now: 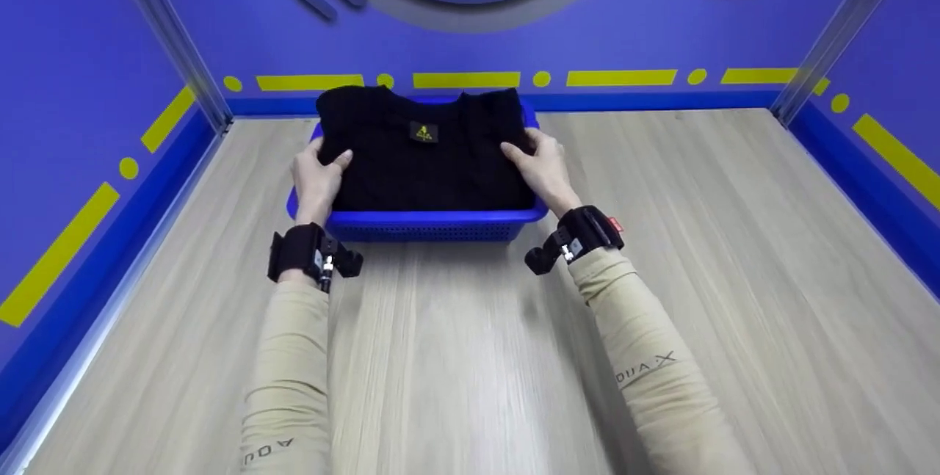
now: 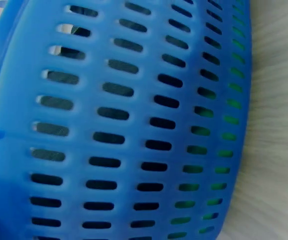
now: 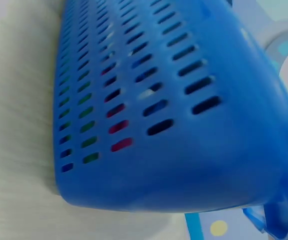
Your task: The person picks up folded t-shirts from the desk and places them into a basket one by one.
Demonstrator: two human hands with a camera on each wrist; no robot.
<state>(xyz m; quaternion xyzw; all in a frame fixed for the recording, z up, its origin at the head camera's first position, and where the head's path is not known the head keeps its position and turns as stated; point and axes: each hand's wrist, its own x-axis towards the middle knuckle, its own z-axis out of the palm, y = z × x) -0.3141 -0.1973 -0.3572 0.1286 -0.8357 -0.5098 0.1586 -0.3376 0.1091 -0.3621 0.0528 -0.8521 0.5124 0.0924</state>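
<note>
A folded black T-shirt (image 1: 433,174) with a small yellow-printed neck label (image 1: 424,132) lies over the blue slotted basket (image 1: 433,216), its near edge inside the front rim. At the shirt's left side, my left hand (image 1: 316,181) pinches its edge, thumb on top and fingers mostly hidden. My right hand (image 1: 545,169) pinches the opposite edge in the same way, beside the basket's right rim. Both wrist views are filled by the slotted wall, seen as basket side (image 2: 133,115) on the left and basket side (image 3: 159,165) on the right.
Green and reddish contents show through the slots; their kind cannot be told. The basket stands on a wood-grain table (image 1: 455,357), close to the blue back wall (image 1: 624,42). Another blue panel (image 1: 66,93) borders the table at left.
</note>
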